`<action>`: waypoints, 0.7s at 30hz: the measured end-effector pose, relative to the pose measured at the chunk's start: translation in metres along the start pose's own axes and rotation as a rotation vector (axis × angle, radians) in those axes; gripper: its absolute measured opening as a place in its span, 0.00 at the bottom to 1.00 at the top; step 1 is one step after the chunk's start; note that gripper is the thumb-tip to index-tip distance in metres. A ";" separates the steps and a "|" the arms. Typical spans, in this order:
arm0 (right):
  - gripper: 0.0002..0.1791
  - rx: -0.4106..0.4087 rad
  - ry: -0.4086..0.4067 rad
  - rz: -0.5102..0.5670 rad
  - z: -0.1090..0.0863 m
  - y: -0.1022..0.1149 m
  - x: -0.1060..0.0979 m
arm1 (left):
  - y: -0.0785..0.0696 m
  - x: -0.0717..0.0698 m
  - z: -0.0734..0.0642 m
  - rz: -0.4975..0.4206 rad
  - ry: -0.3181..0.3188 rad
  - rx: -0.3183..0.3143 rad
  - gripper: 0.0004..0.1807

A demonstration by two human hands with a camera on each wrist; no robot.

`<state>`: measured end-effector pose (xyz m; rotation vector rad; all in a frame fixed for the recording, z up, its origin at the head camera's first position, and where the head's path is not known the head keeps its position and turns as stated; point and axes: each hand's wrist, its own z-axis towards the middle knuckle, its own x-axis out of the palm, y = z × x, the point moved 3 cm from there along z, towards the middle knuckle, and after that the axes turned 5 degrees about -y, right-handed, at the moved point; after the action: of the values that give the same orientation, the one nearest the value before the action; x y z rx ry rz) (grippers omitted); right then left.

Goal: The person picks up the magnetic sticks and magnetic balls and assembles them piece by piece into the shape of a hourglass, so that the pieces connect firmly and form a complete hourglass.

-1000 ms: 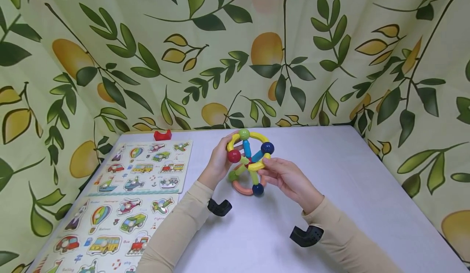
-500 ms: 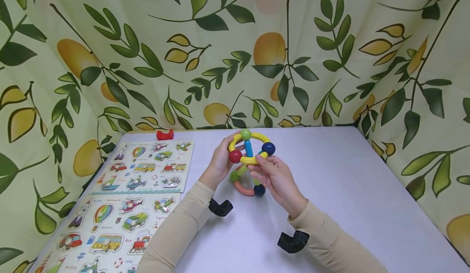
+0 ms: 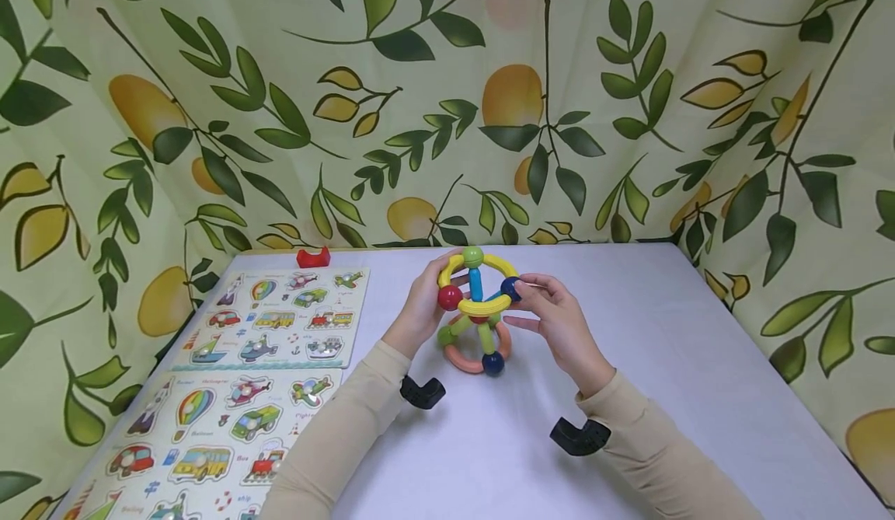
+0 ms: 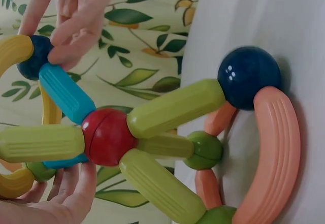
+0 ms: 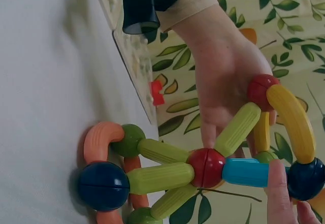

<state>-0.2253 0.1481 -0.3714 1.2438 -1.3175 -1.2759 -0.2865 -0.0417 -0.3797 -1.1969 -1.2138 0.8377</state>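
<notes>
A magnetic stick-and-ball model stands on the table. Its top ring of curved yellow sticks (image 3: 484,307) joins a red ball (image 3: 450,297), a light green ball (image 3: 473,256) and a dark blue ball (image 3: 510,288). Blue and light green straight sticks (image 4: 175,107) meet at a central red ball (image 4: 109,136). Salmon curved sticks (image 5: 103,138) make the base ring. My left hand (image 3: 419,298) holds the top ring's left side, fingers behind it. The right hand (image 3: 565,333) pinches the dark blue ball at the ring's right.
Two picture puzzle boards (image 3: 353,349) with vehicles lie along the table's left side. A small red curved block (image 3: 313,257) sits behind them at the back edge. Leaf-and-fruit patterned cloth (image 3: 419,116) rises around the table. Black wrist mounts (image 3: 580,436) hang below the sleeves.
The front yellow stick has swung up to lie level between the red and dark blue balls. My right hand has shifted from that stick to the dark blue ball; the left stays put.
</notes>
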 end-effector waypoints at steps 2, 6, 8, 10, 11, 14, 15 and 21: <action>0.28 0.010 -0.005 -0.011 0.001 -0.001 0.000 | 0.001 -0.002 0.000 -0.004 -0.007 -0.013 0.28; 0.33 0.038 -0.011 -0.032 0.005 -0.005 -0.004 | 0.004 -0.006 -0.002 -0.006 0.015 -0.024 0.29; 0.35 0.054 0.002 -0.051 0.009 -0.009 -0.005 | 0.005 -0.008 -0.004 0.003 0.042 -0.024 0.30; 0.34 0.087 0.047 -0.116 0.014 -0.019 -0.005 | 0.005 -0.011 -0.005 0.027 0.073 -0.018 0.31; 0.33 0.112 0.078 -0.164 0.017 -0.025 -0.004 | 0.006 -0.013 -0.005 0.044 0.079 -0.017 0.31; 0.32 0.192 0.200 -0.325 0.023 -0.046 -0.001 | 0.010 -0.023 -0.005 0.131 0.040 -0.039 0.33; 0.32 0.212 0.242 -0.360 0.024 -0.052 0.000 | 0.013 -0.028 -0.006 0.183 0.018 -0.065 0.33; 0.34 0.229 0.314 -0.396 0.025 -0.069 0.000 | 0.040 -0.046 -0.015 0.529 0.070 -0.319 0.29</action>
<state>-0.2446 0.1530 -0.4421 1.8539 -1.0401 -1.1498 -0.2768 -0.0805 -0.4282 -1.8403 -1.0076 0.9969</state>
